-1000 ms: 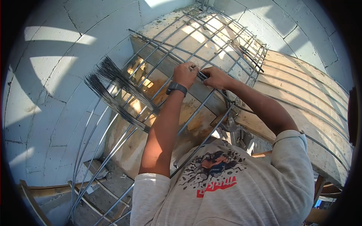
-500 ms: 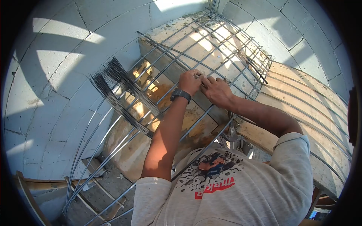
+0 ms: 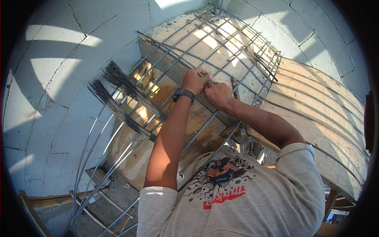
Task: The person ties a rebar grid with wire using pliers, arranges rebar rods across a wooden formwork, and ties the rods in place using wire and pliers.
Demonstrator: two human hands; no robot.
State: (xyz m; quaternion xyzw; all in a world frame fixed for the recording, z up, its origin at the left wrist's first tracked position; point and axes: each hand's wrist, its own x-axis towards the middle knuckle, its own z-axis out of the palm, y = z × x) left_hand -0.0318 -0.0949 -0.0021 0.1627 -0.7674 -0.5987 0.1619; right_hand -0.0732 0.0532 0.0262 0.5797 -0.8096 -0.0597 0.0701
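My left hand (image 3: 196, 80), with a dark watch on the wrist, is closed above the rebar grid (image 3: 201, 129). Against it, slightly lower and to the right, my right hand (image 3: 218, 95) has its fingers curled in. The fingertips of both hands meet at the bars, and whatever small thing they pinch is hidden. Left of my forearm, two bundles of thin black wire, an upper one (image 3: 132, 89) and a lower one (image 3: 118, 113), lie across the bars with their ends fanned out.
A wall of pale blocks (image 3: 51, 114) rises on the left and behind. Plywood formwork (image 3: 312, 106) with several bars over it slopes off to the right. Long loose bars (image 3: 104, 152) run down at lower left. Beneath the grid are stained boards (image 3: 130, 166).
My right hand has turned, its fingers now curled tighter and nearer the left hand. The left hand stays at the same spot on the grid. The whole view has shifted slightly.
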